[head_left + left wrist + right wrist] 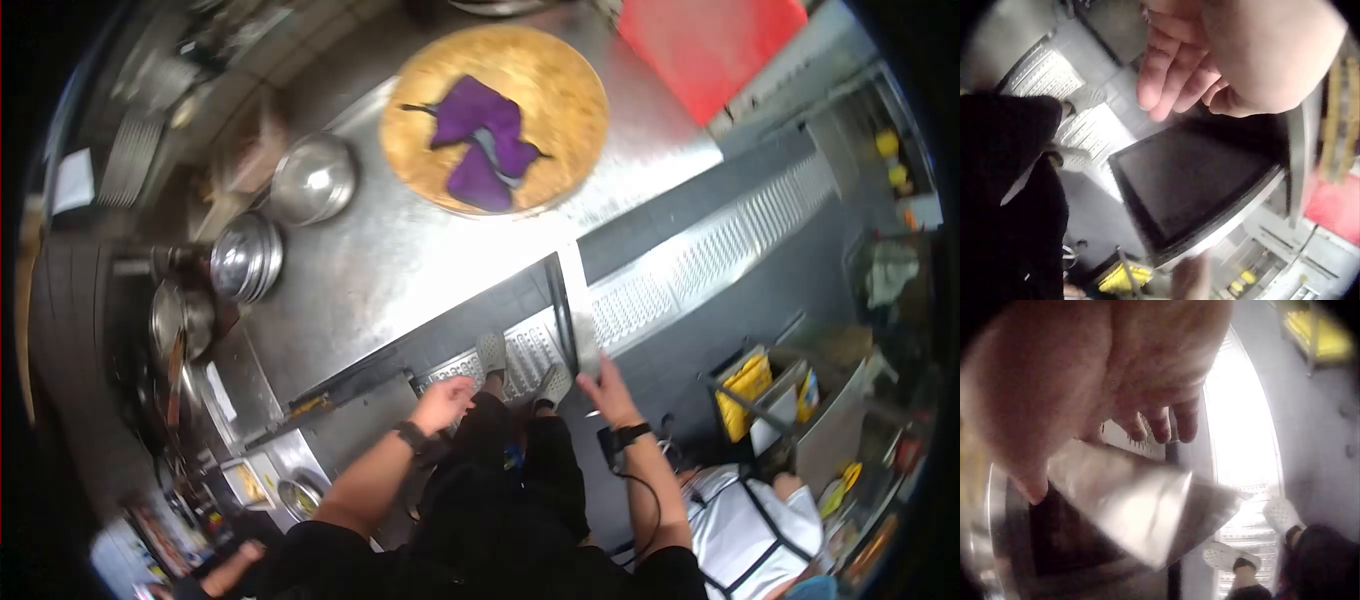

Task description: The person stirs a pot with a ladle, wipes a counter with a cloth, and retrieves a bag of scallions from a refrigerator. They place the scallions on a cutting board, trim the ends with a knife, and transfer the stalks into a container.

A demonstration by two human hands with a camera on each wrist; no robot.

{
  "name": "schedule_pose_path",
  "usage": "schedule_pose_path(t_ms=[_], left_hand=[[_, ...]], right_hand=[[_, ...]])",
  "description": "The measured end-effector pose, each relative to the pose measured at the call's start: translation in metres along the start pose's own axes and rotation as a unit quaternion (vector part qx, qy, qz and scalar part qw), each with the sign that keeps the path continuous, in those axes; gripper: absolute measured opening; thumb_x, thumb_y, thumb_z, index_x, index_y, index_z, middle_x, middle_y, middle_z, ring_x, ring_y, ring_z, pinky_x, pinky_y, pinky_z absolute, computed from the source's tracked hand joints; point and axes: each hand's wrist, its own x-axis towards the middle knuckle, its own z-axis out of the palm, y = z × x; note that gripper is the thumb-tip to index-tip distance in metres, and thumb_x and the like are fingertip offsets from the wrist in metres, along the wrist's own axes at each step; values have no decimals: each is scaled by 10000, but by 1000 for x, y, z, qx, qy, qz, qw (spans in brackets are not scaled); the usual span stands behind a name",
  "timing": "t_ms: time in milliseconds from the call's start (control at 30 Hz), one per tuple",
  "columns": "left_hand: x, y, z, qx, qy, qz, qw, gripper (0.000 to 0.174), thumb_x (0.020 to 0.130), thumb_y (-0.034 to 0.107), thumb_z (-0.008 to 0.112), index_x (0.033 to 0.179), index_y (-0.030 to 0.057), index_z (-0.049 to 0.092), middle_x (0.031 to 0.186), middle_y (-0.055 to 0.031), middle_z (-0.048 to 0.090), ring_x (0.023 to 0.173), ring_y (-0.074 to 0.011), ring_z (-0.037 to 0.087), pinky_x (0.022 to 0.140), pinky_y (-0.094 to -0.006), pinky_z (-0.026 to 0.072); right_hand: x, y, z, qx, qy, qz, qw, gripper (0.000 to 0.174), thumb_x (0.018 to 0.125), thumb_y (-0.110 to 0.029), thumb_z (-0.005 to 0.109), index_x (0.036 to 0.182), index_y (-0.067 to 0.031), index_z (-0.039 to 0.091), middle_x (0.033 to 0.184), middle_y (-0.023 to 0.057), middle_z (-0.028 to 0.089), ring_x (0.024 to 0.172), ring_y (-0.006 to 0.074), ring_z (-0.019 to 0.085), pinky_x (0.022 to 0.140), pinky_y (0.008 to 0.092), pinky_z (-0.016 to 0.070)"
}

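Note:
A stainless steel cabinet door stands swung out from under the counter. Its dark inner panel faces the left side in the left wrist view. My right hand grips the door's outer edge. In the right wrist view, the thumb lies on one side of the metal, with the other fingers across from it. My left hand hangs in front of my body, its fingers loosely bent and holding nothing. On the counter lies a round golden tray with purple cloth mitts on it.
Steel bowls stand on the left of the steel counter. A red board is at the far right. Perforated floor grating runs below. A person in a white top is behind on the right, near a rack with yellow packs.

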Motion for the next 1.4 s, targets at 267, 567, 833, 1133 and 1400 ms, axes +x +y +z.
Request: schedule_pose_path(t_ms=[267,567,833,1133,1400], left_hand=[[-11,91,-179,7,435,186,881,385,970,129,621,1324,-19,593,1014,-179,709,753,-264,682,686,-400,549],[88,180,-255,154,519,240,806,613,839,174,765,1392,9,558,1304,-336,559,1202,-472,568,1053,-479,463],[35,175,-229,141,519,213,815,373,834,228,830,1052,-4,635,1155,-290,574,1087,-460,578,969,-495,479],[-94,231,-141,249,444,333,794,286,803,24,799,1005,-2,598,1118,-147,543,1000,-322,594,831,-393,536],[-82,375,82,297,152,395,856,318,698,-19,810,957,16,630,1125,-125,587,1039,-287,621,862,-363,518]], right_hand=[[-84,5,-10,-150,43,134,979,695,924,-481,726,1374,35,604,1368,279,617,1274,416,591,1080,460,475],[-173,-1,-74,-142,182,264,937,621,948,-424,704,1310,75,631,1212,272,710,1146,366,695,997,414,528],[-213,44,-59,-59,198,307,929,537,962,-374,713,1260,70,664,1167,213,740,1107,284,705,981,371,522],[-202,112,-130,-37,148,288,946,535,954,-439,665,1212,29,695,1192,251,716,1179,398,661,1003,444,514],[-183,161,-272,-6,226,266,937,586,933,-442,690,1285,26,662,1253,248,692,1193,403,647,1041,444,506]])
